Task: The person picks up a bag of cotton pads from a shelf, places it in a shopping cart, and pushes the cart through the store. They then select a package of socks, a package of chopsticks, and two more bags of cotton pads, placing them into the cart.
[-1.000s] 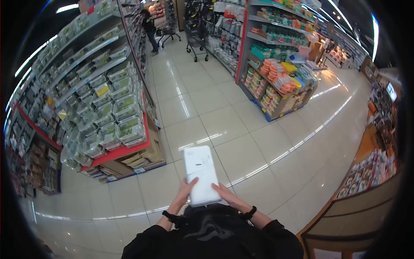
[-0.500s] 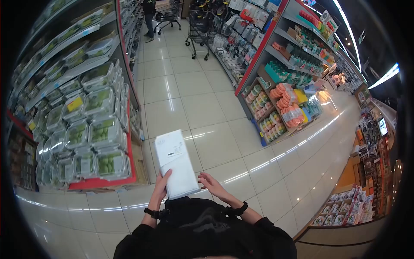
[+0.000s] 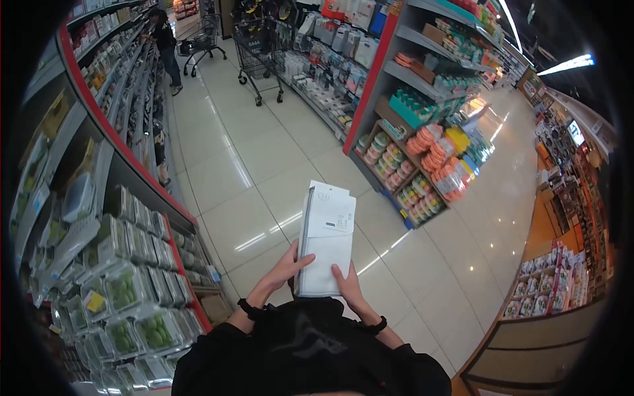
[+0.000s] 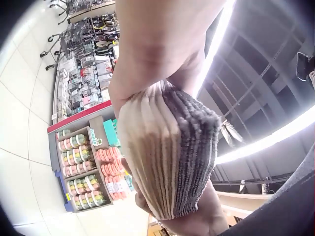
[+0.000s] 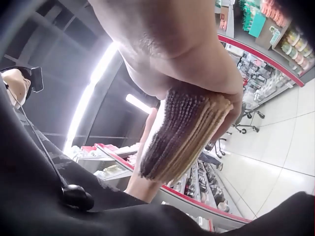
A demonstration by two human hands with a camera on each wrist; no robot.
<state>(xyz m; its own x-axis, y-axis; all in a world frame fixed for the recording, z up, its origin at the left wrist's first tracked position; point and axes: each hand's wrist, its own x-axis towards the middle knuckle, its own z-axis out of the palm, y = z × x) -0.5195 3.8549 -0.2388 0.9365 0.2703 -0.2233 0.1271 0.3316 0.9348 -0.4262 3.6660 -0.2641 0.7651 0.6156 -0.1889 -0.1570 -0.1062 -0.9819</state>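
A pack of folded cloths (image 3: 328, 241) is held upright in front of the chest, its white top face carrying a white printed label band. In the left wrist view, the end of the cloth pack (image 4: 170, 152) has many stacked layers, beige on one side and dark grey on the other. My left hand (image 3: 284, 269) grips the left edge, thumb over the white face. On the opposite edge my right hand (image 3: 348, 284) grips too, its thumb also on the front. In the right wrist view, the layered end of the cloths (image 5: 182, 137) shows below my right hand.
Shelves with stacked clear food boxes (image 3: 155, 330) stand close on the left. A display of orange and green packs (image 3: 429, 165) is ahead right. Up the tiled aisle (image 3: 264, 158) are a shopping cart (image 3: 257, 56), a second cart (image 3: 201, 39) and a person (image 3: 164, 46).
My right hand was off the pack half a second ago, fingers spread, and now grips its right edge again. The pack has shifted right and the view has turned and moved along the aisle.
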